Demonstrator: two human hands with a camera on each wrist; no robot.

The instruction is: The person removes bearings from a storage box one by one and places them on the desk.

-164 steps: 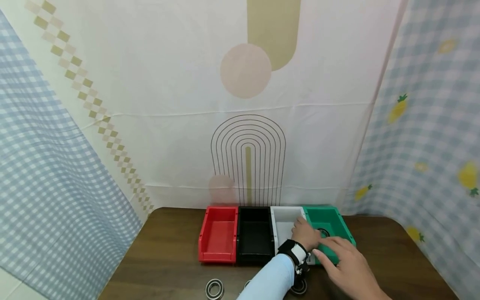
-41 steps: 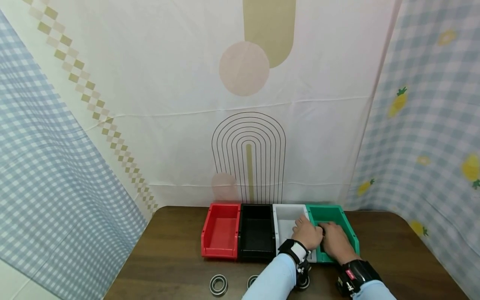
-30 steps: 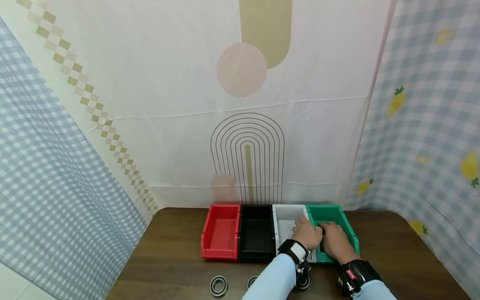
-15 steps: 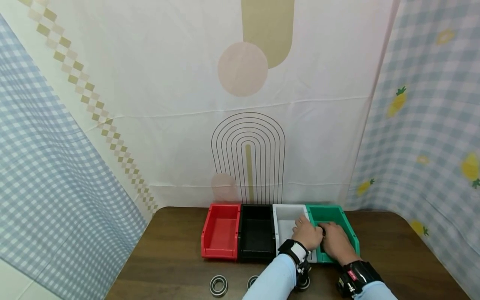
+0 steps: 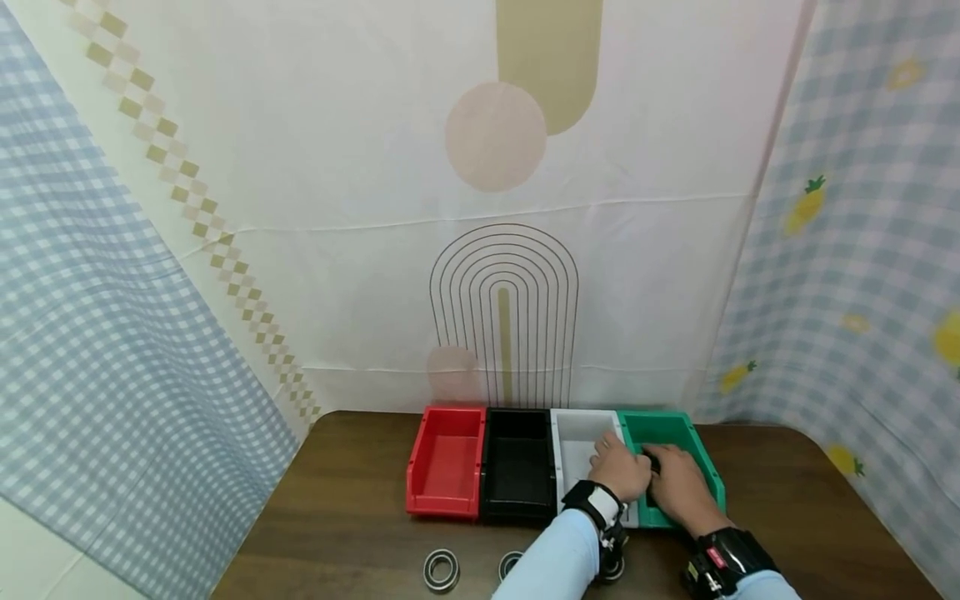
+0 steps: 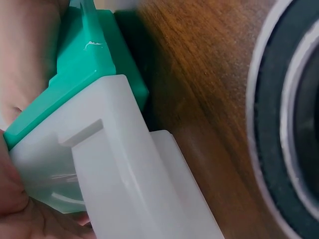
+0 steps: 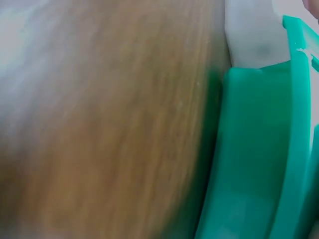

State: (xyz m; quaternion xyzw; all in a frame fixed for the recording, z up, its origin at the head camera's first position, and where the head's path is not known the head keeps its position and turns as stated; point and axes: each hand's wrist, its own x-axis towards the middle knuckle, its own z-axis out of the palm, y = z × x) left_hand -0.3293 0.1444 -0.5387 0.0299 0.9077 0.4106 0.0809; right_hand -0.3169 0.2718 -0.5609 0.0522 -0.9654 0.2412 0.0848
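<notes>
My right hand (image 5: 682,487) reaches into the green bin (image 5: 705,458), fingers curled at a dark bearing (image 5: 654,463) that shows between the two hands. My left hand (image 5: 621,469) lies over the white bin (image 5: 576,429), its thumb side at the wall shared with the green bin. In the left wrist view the left hand (image 6: 30,214) is against the white bin's wall (image 6: 114,149); its fingertips are mostly hidden, and I cannot tell whether they grip the wall. The right wrist view shows the green bin's outer wall (image 7: 254,144), with the right hand almost out of sight.
A red bin (image 5: 446,462) and a black bin (image 5: 517,467) adjoin the white one on the wooden table (image 5: 345,500). In front lie a bearing (image 5: 441,571), a second bearing (image 5: 510,563) and another bearing (image 5: 613,570), the last two partly behind the left forearm.
Several seconds ago the right hand hovered, fingers extended, by the green bin with the bearing visible inside. Since then it has gone in and closed on the bearing. The left hand has hardly moved.
</notes>
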